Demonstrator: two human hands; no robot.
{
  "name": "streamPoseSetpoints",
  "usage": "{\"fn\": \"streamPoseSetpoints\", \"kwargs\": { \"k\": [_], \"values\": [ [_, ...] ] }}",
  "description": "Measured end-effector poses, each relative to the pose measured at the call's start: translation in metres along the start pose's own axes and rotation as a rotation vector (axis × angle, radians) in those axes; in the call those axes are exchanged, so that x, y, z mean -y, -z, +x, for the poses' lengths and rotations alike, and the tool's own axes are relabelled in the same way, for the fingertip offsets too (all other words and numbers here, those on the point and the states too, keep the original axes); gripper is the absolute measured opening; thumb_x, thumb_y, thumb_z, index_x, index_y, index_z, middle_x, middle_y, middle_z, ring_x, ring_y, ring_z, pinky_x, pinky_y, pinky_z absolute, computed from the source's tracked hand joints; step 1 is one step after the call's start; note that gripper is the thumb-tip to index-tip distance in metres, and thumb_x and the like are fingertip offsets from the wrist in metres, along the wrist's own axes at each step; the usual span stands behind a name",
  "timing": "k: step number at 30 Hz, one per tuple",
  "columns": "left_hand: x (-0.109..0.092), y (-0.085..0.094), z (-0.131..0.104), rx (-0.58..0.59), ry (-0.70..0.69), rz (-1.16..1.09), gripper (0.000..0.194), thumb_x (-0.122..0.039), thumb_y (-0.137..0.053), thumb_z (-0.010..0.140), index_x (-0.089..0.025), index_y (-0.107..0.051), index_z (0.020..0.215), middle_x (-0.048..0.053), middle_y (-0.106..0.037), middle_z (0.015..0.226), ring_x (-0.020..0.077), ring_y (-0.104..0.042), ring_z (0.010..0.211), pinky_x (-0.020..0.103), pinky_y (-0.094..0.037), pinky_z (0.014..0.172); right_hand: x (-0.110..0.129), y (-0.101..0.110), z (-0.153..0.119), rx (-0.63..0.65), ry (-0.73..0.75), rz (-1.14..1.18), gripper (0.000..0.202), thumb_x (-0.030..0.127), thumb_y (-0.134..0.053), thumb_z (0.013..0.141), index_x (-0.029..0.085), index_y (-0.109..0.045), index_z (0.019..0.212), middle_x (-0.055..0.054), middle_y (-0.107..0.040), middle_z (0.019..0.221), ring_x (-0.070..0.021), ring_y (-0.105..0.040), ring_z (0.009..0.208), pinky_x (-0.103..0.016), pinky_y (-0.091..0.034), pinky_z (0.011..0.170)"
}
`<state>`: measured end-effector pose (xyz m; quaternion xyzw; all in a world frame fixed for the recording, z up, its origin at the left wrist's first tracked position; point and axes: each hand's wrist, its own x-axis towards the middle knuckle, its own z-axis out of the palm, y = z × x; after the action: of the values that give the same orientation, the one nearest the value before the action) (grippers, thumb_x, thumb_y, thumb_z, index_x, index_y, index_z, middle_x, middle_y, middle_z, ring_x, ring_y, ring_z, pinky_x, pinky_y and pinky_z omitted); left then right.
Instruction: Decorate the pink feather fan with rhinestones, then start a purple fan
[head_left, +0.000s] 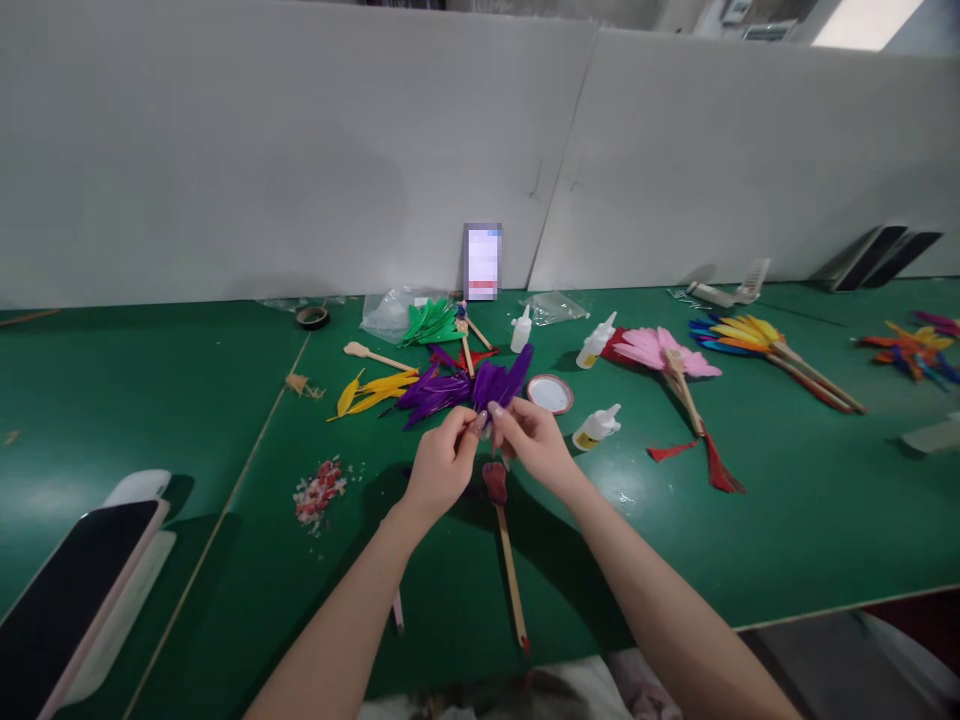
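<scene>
Purple feathers (496, 384) fan upward from between my two hands. My left hand (448, 455) pinches them near the quill ends, its fingers closed. Close beside it, my right hand (531, 438) also closes thumb and fingers on the same feathers. Just below my hands, a wooden fan handle (510, 560) with a dark red head lies on the green table (285, 600). More purple feathers (435, 394) lie loose beyond my left hand, next to yellow feathers (375, 392). The exact quill ends are hidden by my fingertips.
Glue bottles (596, 428) and a round white lid (550, 394) sit right of my hands. Green feathers (433, 323) and a phone (482, 262) are at the back. A pink feather fan (667, 355) lies right. Red and white scraps (321, 492) are left, near a phone (82, 590).
</scene>
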<state>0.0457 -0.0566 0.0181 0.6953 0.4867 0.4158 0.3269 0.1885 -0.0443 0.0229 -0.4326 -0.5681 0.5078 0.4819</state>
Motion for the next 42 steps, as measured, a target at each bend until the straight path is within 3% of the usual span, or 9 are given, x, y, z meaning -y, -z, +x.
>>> {"fn": "streamPoseSetpoints", "kwargs": {
  "k": [5,11,16,25,27,33,37,42],
  "values": [
    [0.002,0.001,0.000,0.002,-0.016,0.043,0.019,-0.031,-0.040,0.090,-0.018,-0.048,0.078,-0.006,-0.044,0.056,0.0069,-0.039,0.048,0.020,-0.028,0.050,-0.004,-0.003,-0.001,-0.020,0.028,0.007,0.036,0.045,-0.056,0.082,0.018,-0.047,0.060,0.003,-0.057,0.052,-0.0074,-0.048,0.037,-0.019,-0.038,0.036],
    [0.002,0.001,0.000,-0.014,-0.013,0.061,0.019,-0.031,-0.041,0.090,-0.018,-0.049,0.078,-0.005,-0.045,0.057,0.0069,-0.039,0.048,0.020,-0.028,0.050,-0.001,-0.003,0.001,-0.092,0.050,-0.025,0.034,0.045,-0.058,0.080,0.016,-0.055,0.063,0.000,-0.059,0.057,-0.0084,-0.050,0.039,-0.020,-0.043,0.037],
    [0.004,-0.001,0.000,-0.033,-0.001,0.092,0.018,-0.030,-0.040,0.090,-0.018,-0.048,0.079,-0.005,-0.045,0.057,0.0071,-0.039,0.048,0.021,-0.026,0.050,-0.005,-0.003,0.001,-0.131,0.051,-0.029,0.030,0.043,-0.060,0.079,0.017,-0.053,0.067,0.000,-0.059,0.057,-0.0088,-0.049,0.038,-0.021,-0.043,0.036],
    [0.006,-0.004,0.000,-0.089,0.044,0.066,0.020,-0.033,-0.043,0.089,-0.019,-0.049,0.075,-0.005,-0.045,0.055,0.0067,-0.039,0.047,0.020,-0.027,0.049,-0.011,-0.001,-0.001,-0.111,0.134,-0.267,0.025,0.040,-0.049,0.087,0.020,-0.047,0.073,0.002,-0.058,0.056,-0.0104,-0.052,0.040,-0.022,-0.042,0.041],
    [0.005,-0.005,0.002,-0.073,0.119,-0.074,0.023,-0.036,-0.045,0.087,-0.019,-0.048,0.072,-0.006,-0.042,0.051,0.0065,-0.036,0.044,0.020,-0.026,0.046,-0.010,-0.001,-0.001,-0.126,0.151,-0.272,0.024,0.040,-0.049,0.088,0.020,-0.046,0.074,0.003,-0.055,0.056,-0.0102,-0.051,0.040,-0.022,-0.042,0.041],
    [-0.002,0.004,0.008,0.068,0.383,-0.781,0.024,-0.035,-0.052,0.084,-0.018,-0.045,0.069,-0.009,-0.029,0.042,0.0053,-0.026,0.034,0.018,-0.022,0.035,-0.006,0.005,0.000,-0.265,0.195,-0.183,0.023,0.040,-0.043,0.091,0.021,-0.046,0.078,0.004,-0.051,0.057,-0.0095,-0.048,0.040,-0.022,-0.041,0.040],
    [-0.007,0.014,0.009,0.293,0.465,-1.192,0.025,-0.026,-0.043,0.089,-0.016,-0.044,0.066,-0.009,-0.021,0.041,0.0047,-0.019,0.033,0.018,-0.022,0.037,-0.005,0.003,0.000,-0.170,0.172,-0.124,0.027,0.040,-0.041,0.092,0.020,-0.047,0.074,0.004,-0.051,0.058,-0.0086,-0.049,0.040,-0.021,-0.040,0.039],
    [-0.008,0.015,0.007,0.483,0.560,-1.427,0.032,-0.019,-0.029,0.092,-0.016,-0.042,0.063,-0.008,-0.015,0.041,0.0058,-0.014,0.033,0.018,-0.021,0.037,-0.008,-0.003,-0.001,-0.111,0.154,-0.073,0.023,0.040,-0.053,0.086,0.019,-0.055,0.078,0.003,-0.056,0.062,-0.0086,-0.050,0.042,-0.021,-0.042,0.040]
  ]
}}
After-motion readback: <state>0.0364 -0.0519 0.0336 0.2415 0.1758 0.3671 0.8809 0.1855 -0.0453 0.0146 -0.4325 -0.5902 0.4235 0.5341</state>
